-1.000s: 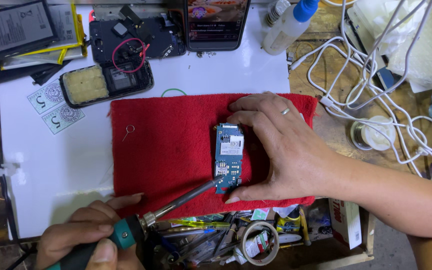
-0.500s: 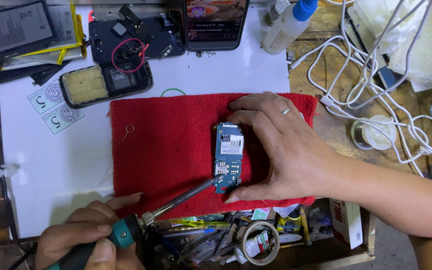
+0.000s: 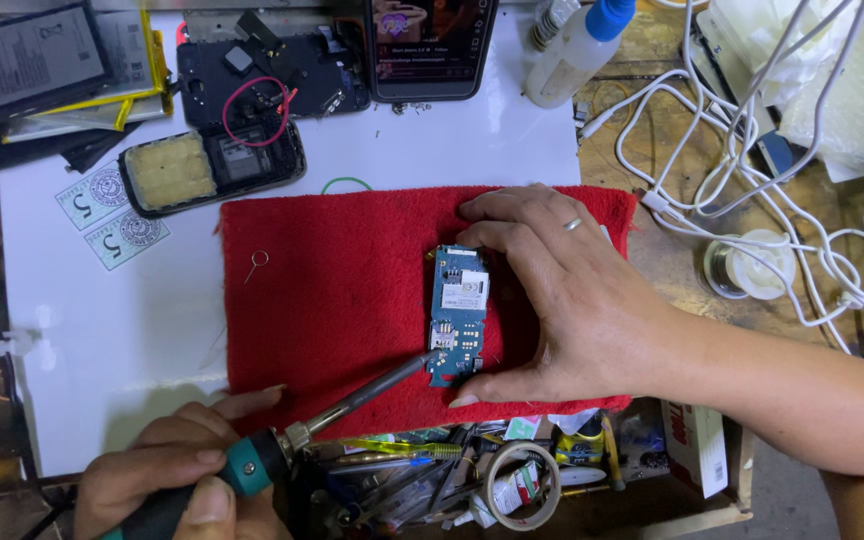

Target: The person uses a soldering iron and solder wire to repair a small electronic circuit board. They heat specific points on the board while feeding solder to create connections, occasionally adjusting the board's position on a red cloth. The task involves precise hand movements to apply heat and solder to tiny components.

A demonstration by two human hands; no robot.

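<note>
A small blue circuit board [image 3: 457, 312] lies on a red cloth [image 3: 342, 300]. My right hand [image 3: 572, 290] rests over the cloth and pins the board between thumb and fingers along its right side. My left hand [image 3: 177, 475] grips the teal and black handle of a soldering iron [image 3: 352, 400] at the lower left. The iron's metal tip touches the lower left corner of the board.
A white sheet [image 3: 102, 330] covers the table under the cloth. Opened phones [image 3: 212, 170], a lit phone [image 3: 432, 45], batteries [image 3: 32, 60], a white bottle [image 3: 577, 50], tangled white cables [image 3: 752, 130], a solder spool [image 3: 752, 265] and a tool tray [image 3: 472, 470] surround it.
The soldering iron tip has shifted slightly along the bottom of the board. Both hands otherwise stay in place.
</note>
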